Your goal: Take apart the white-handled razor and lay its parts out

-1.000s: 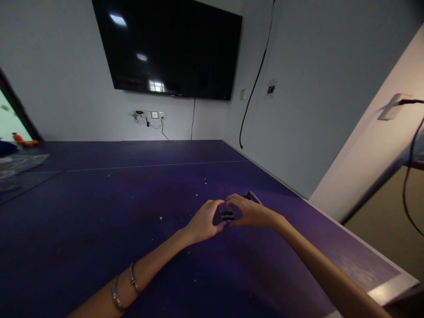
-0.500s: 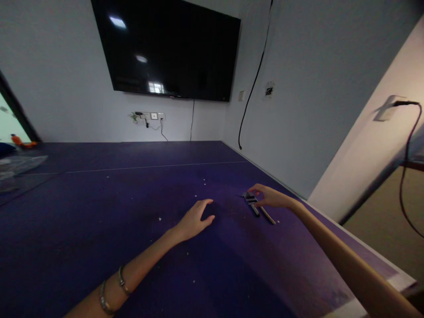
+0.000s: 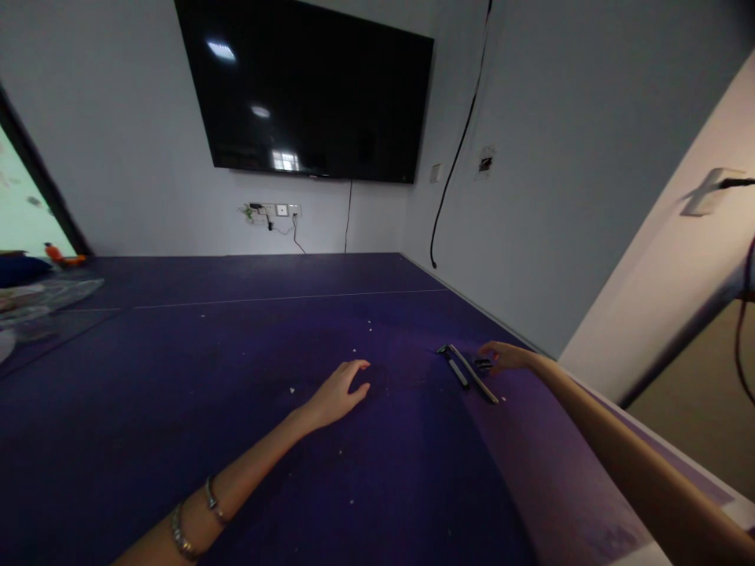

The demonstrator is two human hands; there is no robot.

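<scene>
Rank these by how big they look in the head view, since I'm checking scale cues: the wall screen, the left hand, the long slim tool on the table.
1. wall screen
2. left hand
3. long slim tool, thinner, though similar in length, so unsure.

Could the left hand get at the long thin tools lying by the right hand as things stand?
Probably yes. The left hand rests open on the purple table, with only bare surface between it and the thin tools; the right hand sits at their far side.
</scene>
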